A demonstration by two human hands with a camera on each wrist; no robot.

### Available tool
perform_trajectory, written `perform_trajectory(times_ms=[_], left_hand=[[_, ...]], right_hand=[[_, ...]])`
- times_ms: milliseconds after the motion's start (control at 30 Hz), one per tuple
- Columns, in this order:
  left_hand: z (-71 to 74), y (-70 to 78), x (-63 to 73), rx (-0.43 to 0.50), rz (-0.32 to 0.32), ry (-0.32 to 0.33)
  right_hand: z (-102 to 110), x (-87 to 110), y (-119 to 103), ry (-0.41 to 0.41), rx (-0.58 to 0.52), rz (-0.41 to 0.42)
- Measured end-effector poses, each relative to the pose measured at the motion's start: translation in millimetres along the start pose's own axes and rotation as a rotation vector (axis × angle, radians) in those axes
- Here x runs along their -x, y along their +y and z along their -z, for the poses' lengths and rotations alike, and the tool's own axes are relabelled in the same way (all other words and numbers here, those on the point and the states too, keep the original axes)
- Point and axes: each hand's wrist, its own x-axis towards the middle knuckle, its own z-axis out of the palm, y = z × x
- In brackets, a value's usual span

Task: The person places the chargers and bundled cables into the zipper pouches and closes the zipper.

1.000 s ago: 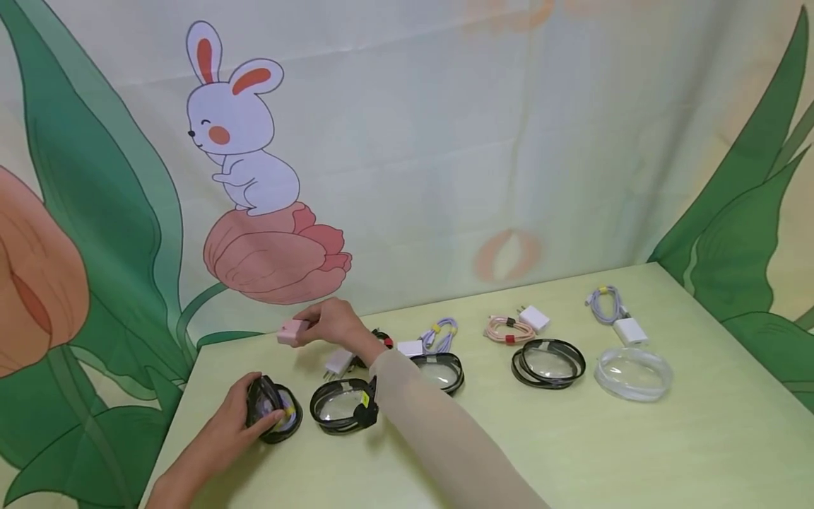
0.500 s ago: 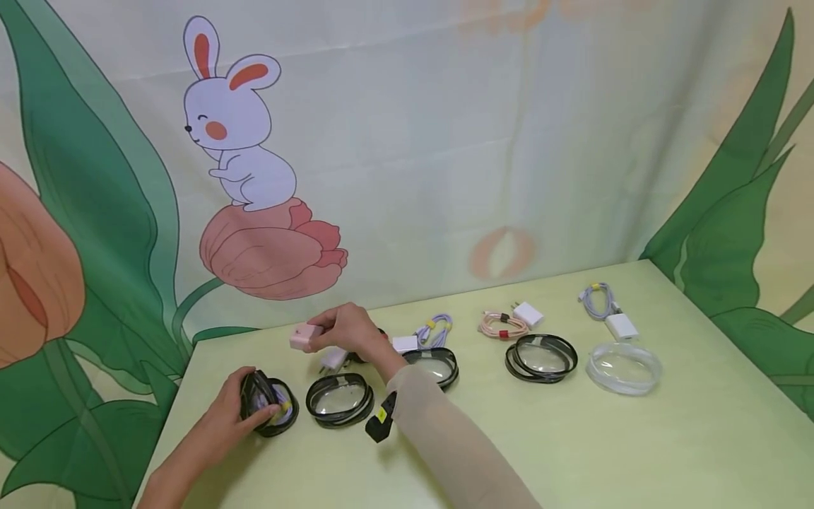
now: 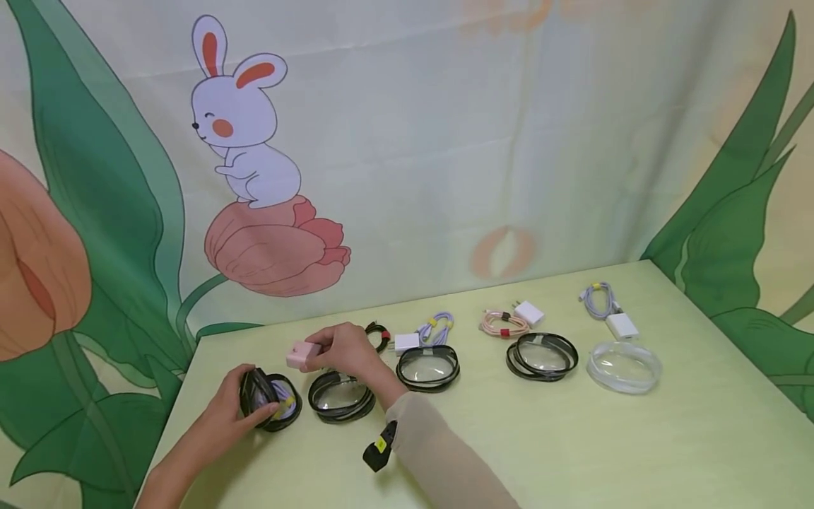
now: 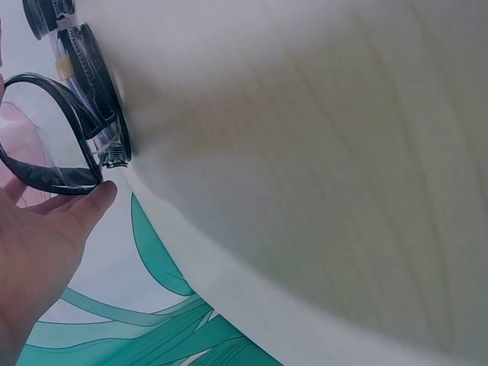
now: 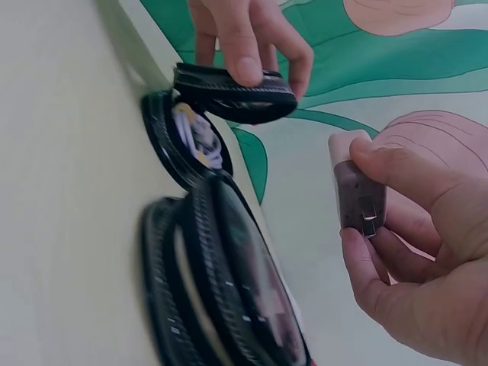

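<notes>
I see right hand [image 3: 346, 348] pinching pink charger [image 3: 302, 355] between thumb [image 5: 375, 158] and fingertips [image 5: 354, 241], prongs [image 5: 370, 219] bare, held in air near open black-rimmed case [image 5: 157, 137], purple cable [image 5: 201, 140] inside. Left hand [image 3: 230, 406] grips case's raised lid [image 3: 261, 389].

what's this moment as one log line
left hand: holds case lid | right hand: pinches pink charger | open case: purple cable inside

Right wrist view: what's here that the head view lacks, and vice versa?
Only the right wrist view shows the metal prongs on the pink adapter. Only the head view shows the printed rabbit and the white-rimmed case. Both show the right hand holding the adapter and the left hand holding a black case with a lilac cable inside.
</notes>
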Motion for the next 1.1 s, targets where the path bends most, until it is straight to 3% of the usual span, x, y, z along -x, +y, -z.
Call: perform_trajectory(times_ms=[467,833,1100], left_hand=[[4.1,-0.6,1.5,0.042,-0.002,-0.007],[1.5,-6.8,2.9,0.076,-0.006,-0.007],[0.1,-8.7,5.1,0.085,-0.015,-0.004]], right_hand=[[-30,4.7,-4,-0.018,0.040,-0.009],[-60,3.7,-10,0.007,0.338,0.030],[-73,0.4,-6,-0.022,0.411,0.072]])
